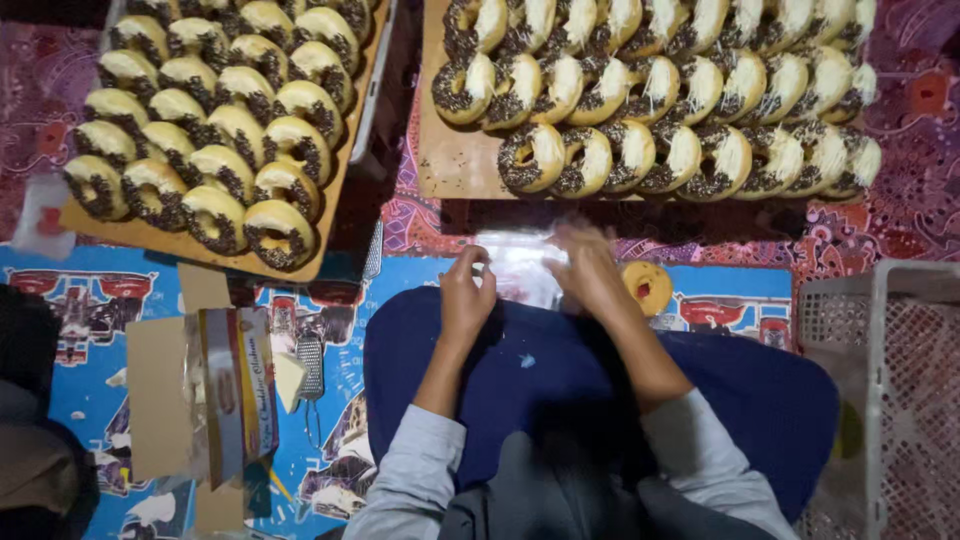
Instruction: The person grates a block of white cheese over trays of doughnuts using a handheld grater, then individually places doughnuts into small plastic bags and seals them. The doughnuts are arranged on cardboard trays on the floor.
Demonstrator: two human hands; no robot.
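The clear plastic bag [520, 268] sits just beyond my knees, over the blue patterned mat [130, 290] on the floor, and I have it between both hands; it looks empty to me, so I judge the bagging here has barely begun. My left hand [466, 290] is closed in a pinch on the bag's left edge, and my right hand [588, 265] is curled at its right edge, blurred, so how tightly it grips I cannot tell. The bag's long axis seems to run left to right between my hands; which way its mouth points I cannot make out. Just right of my right hand lies a yellow tape roll [647, 287]. Farther off, two wooden boards carry topped doughnuts in rows: one far right [660, 100], one far left [200, 130], all unbagged. Near left is an opened carton [235, 390] beside a small grater [310, 365]; near right stands a pale crate [885, 370].
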